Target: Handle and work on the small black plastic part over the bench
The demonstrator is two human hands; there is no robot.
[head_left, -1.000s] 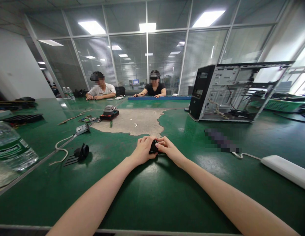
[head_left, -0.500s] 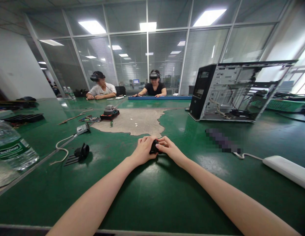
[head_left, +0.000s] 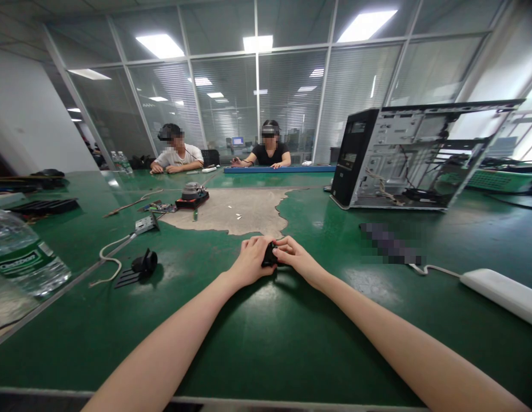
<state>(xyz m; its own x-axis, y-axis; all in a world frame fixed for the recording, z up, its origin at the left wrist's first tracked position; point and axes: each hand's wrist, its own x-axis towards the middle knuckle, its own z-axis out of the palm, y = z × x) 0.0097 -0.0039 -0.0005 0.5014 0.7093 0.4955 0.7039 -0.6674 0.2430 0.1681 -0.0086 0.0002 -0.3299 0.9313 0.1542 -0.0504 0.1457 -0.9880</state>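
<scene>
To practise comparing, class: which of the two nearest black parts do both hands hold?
The small compact black part between the left hand and right hand; the black, round-ended, pronged part lies apart on the green tabletop.

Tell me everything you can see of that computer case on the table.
The computer case stands on the green table, beyond the right hand and to its right. Its front panel is black, apparently plastic; the rest looks like bare silvery metal under a dark top edge. The side facing the camera is open, showing pale cables and a black component low inside. Neither of the wearer's hands touches it.
</scene>
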